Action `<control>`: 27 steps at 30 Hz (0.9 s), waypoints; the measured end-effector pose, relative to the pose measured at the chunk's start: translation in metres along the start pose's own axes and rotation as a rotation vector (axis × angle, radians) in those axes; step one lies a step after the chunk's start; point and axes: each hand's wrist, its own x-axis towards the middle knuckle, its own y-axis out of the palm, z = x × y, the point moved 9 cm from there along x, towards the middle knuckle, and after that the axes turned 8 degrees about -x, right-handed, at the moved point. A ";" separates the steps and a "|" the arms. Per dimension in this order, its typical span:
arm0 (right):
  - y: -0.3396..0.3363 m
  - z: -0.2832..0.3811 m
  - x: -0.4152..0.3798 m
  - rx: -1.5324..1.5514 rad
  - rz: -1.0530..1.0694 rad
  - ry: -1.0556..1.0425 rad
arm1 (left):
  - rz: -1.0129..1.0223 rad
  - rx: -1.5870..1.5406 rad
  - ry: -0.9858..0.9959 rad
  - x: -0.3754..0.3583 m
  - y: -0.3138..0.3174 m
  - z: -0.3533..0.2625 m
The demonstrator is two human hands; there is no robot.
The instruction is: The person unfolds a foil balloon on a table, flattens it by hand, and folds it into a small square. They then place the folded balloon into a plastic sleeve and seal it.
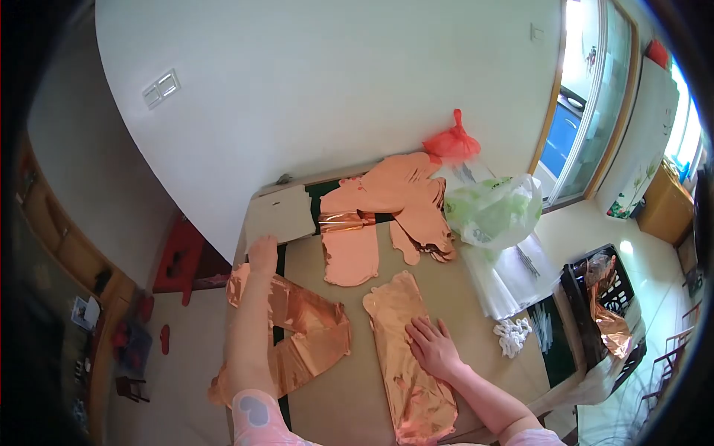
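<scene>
My right hand (433,346) lies flat, fingers stretched, on a deflated copper-coloured foil balloon (401,312), which is a long strip running towards my body. At the front left corner of a cardboard sheet (281,215) is my left hand (262,254), its fingers bunched and bent down; what they hold, if anything, is hidden. Below my left forearm lies another flat, bent foil balloon (316,320), partly covered by the arm. Further back, a single flat foil piece (351,256) lies in front of a heap of copper-coloured foil balloons (387,186).
A red plastic bag (454,141) stands by the wall. On the right are a green-white plastic bag (494,212), clear plastic sleeves (513,279), a white bundle (512,337) and thin clear strips (543,329). A black basket (604,297) holding foil stands beside the table (476,372).
</scene>
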 end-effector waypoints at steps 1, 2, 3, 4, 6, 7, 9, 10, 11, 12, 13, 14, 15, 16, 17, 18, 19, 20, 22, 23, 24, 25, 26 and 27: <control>-0.002 0.000 0.000 0.015 -0.007 0.002 | -0.035 0.010 -0.010 -0.004 -0.010 -0.004; -0.004 0.000 -0.001 0.027 -0.013 0.006 | -0.070 0.017 -0.018 -0.008 -0.021 -0.009; -0.007 -0.001 -0.002 0.060 -0.037 0.010 | -0.139 -0.034 0.028 -0.013 -0.037 -0.020; -0.008 -0.003 -0.002 0.090 -0.062 0.013 | -0.210 -0.087 0.072 -0.020 -0.055 -0.031; -0.014 -0.010 -0.005 0.171 -0.150 0.014 | -0.316 -0.175 0.137 -0.042 -0.099 -0.055; -0.018 -0.013 -0.005 0.221 -0.216 0.012 | -0.353 -0.209 0.159 -0.057 -0.128 -0.074; -0.027 -0.019 -0.006 0.325 -0.313 0.025 | -0.405 -0.292 0.238 -0.094 -0.163 -0.104; -0.034 -0.023 -0.004 0.376 -0.344 0.042 | -0.419 -0.343 0.295 -0.119 -0.172 -0.119; -0.042 -0.025 -0.005 0.427 -0.368 0.062 | -0.378 -0.322 0.302 -0.144 -0.180 -0.138; -0.033 -0.036 0.001 0.800 -0.215 0.218 | -0.335 -0.302 0.306 -0.169 -0.184 -0.158; -0.025 -0.036 0.004 1.166 -0.048 0.379 | -0.294 -0.341 0.345 -0.195 -0.185 -0.176; -0.016 -0.025 0.001 1.522 0.130 0.544 | -0.256 -0.380 0.386 -0.219 -0.184 -0.192; -0.021 -0.018 -0.002 1.492 0.186 0.589 | -0.205 -0.410 0.433 -0.242 -0.174 -0.208; -0.026 -0.011 -0.004 1.459 0.240 0.629 | -0.160 -0.439 0.481 -0.264 -0.162 -0.222; -0.027 -0.006 -0.011 1.424 0.295 0.671 | -0.088 -0.445 0.497 -0.286 -0.148 -0.234; -0.027 -0.007 -0.015 1.345 0.279 0.632 | -0.017 -0.449 0.512 -0.301 -0.139 -0.246; -0.023 -0.011 -0.020 1.266 0.261 0.589 | 0.011 -0.576 0.491 -0.305 -0.143 -0.254; -0.020 -0.014 -0.026 1.188 0.242 0.546 | 0.040 -0.702 0.470 -0.309 -0.149 -0.262; -0.018 -0.024 -0.038 1.062 0.252 0.523 | 0.063 -0.848 0.381 -0.305 -0.148 -0.266; -0.017 -0.028 -0.044 0.999 0.257 0.515 | 0.062 -0.871 0.312 -0.293 -0.134 -0.262; -0.015 -0.031 -0.049 0.969 0.250 0.528 | 0.065 -0.896 0.241 -0.283 -0.120 -0.259; -0.014 -0.033 -0.055 0.938 0.244 0.542 | 0.095 -0.839 0.246 -0.273 -0.108 -0.267; -0.014 -0.036 -0.056 0.903 0.229 0.551 | 0.117 -0.784 0.256 -0.258 -0.096 -0.276; -0.012 -0.040 -0.057 0.877 0.214 0.558 | 0.139 -0.729 0.269 -0.248 -0.083 -0.285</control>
